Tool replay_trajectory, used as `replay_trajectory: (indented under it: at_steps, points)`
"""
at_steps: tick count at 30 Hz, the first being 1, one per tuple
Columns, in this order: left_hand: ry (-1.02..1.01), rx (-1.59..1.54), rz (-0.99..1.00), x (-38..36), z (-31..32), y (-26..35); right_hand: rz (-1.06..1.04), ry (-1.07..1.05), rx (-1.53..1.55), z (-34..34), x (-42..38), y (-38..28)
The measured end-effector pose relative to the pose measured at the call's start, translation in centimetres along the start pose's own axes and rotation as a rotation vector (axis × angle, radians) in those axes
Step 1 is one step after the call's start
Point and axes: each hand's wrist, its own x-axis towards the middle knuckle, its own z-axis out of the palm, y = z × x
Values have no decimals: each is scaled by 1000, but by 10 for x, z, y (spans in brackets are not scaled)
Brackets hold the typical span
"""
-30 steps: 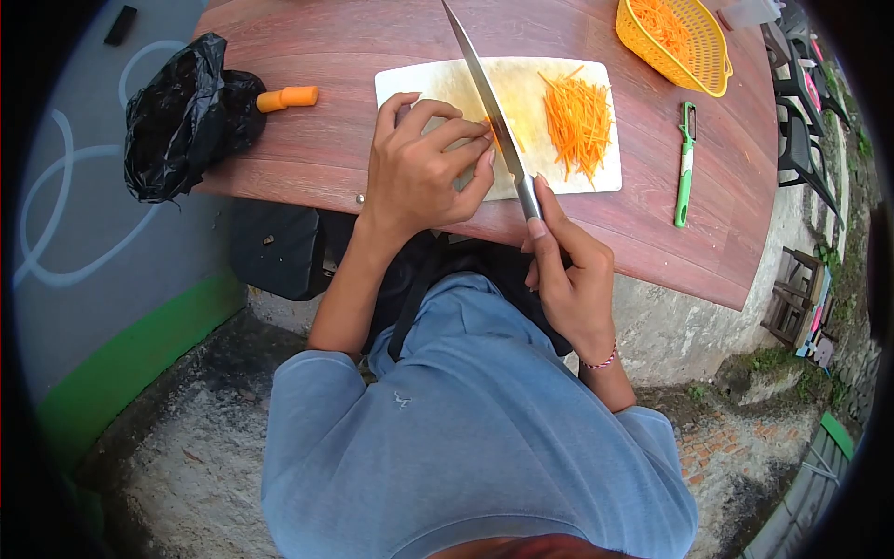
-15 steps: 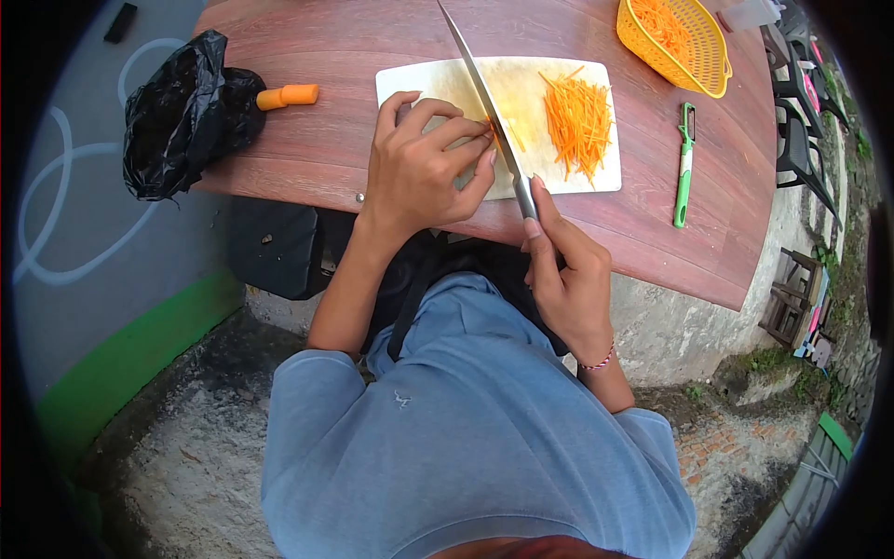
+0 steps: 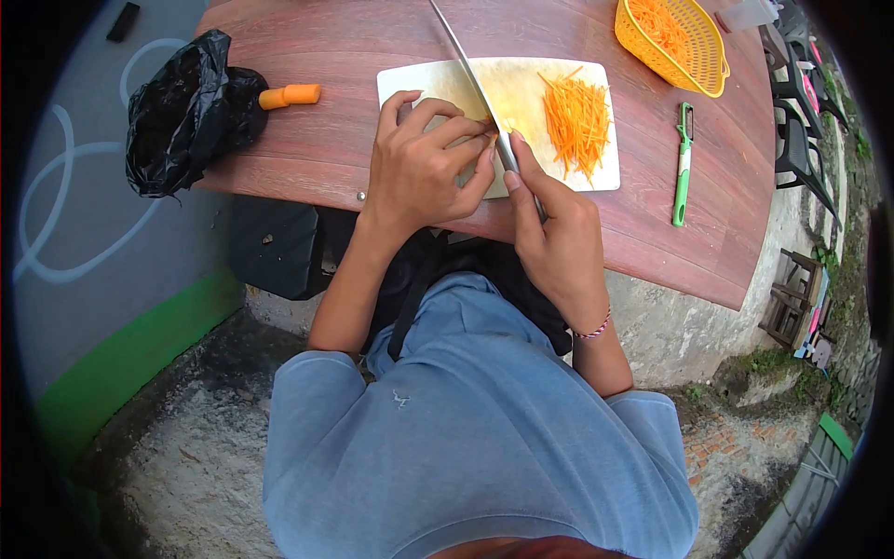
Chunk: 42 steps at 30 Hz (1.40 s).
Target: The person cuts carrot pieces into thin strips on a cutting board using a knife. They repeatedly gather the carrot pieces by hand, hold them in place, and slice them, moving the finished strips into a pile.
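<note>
My right hand (image 3: 556, 219) grips a kitchen knife (image 3: 472, 74), thumb and fingers closed around its lower end. The long blade slants up and left across a white cutting board (image 3: 410, 82). My left hand (image 3: 426, 160) is closed beside the blade with bent fingers, its fingertips pressing a small carrot piece (image 3: 490, 120) that is mostly hidden. A pile of carrot strips (image 3: 575, 123) lies on the board to the right of the knife.
A yellow basket (image 3: 650, 56) of shredded carrot stands at the upper right. Below it lies a green-and-white peeler (image 3: 684, 168). Peeled carrot pieces (image 3: 291, 96) lie on the wooden table (image 3: 307, 154), next to a black plastic bag (image 3: 191, 121) at its left edge.
My right hand and the knife have moved forward and slightly left, away from my body. My left hand stays nearly in place, and the strip pile looks the same.
</note>
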Motion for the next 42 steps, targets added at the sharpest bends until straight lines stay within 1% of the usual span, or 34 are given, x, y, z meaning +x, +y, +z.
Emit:
replay_trajectory:
  at_steps: [3,5,6,8,12,14,15,17,18,19,20,22,24,25,26,27,28,29,30,31,32,33,37,39,42]
  points:
    - [17,3,-4,0,2,0,55,-44,30,-8,-6,2]
    - [27,4,-6,0,3,0,159,-72,145,-15,-22,6]
    - [24,5,-5,0,3,-1,162,-72,144,-20,-29,8]
    - [18,1,-2,0,3,0,279,-112,202,-26,-39,12]
    - [7,-1,11,2,2,1,321,-76,248,-31,-40,12]
    - [10,2,15,3,0,1,414,-111,332,-33,-34,7]
    - [39,-12,12,3,0,1,412,-111,336,-31,-33,7]
    - [66,-23,13,2,-1,0,298,-107,295,-25,-32,9]
    - [110,-10,8,1,-1,-1,296,-104,298,-22,-31,9]
    - [153,2,2,-1,-1,-2,251,-104,295,-18,-29,8]
    - [152,2,6,-3,-1,-2,205,-103,292,-16,-28,8]
    - [202,-3,-9,-7,-2,-3,203,-92,278,-17,-24,9]
    - [193,-6,14,-7,-3,-4,349,-119,217,-23,-21,8]
    - [184,-11,35,-6,-4,-3,348,-116,217,-24,-21,12]
    - [183,-13,39,-4,-4,-2,285,-74,183,-24,-20,18]
    - [164,-8,46,-2,-6,0,225,-30,148,-25,-21,21]
    - [144,-4,54,1,-7,3,228,-22,146,-26,-22,22]
    - [143,-9,61,4,-11,6,149,35,107,-28,-23,22]
    - [74,13,67,7,-16,10,69,90,67,-29,-24,21]
    - [4,37,71,8,-20,12,70,96,67,-31,-25,20]
    - [4,36,76,9,-22,13,34,116,54,-33,-27,18]
    - [-49,48,88,11,-23,14,-2,136,40,-35,-28,16]
    - [-185,81,133,18,-20,15,-37,167,-5,-39,-32,17]
    - [-200,68,169,23,-13,16,-76,172,-46,-41,-35,20]
    - [-229,86,239,34,3,17,-83,189,-81,-45,-36,22]
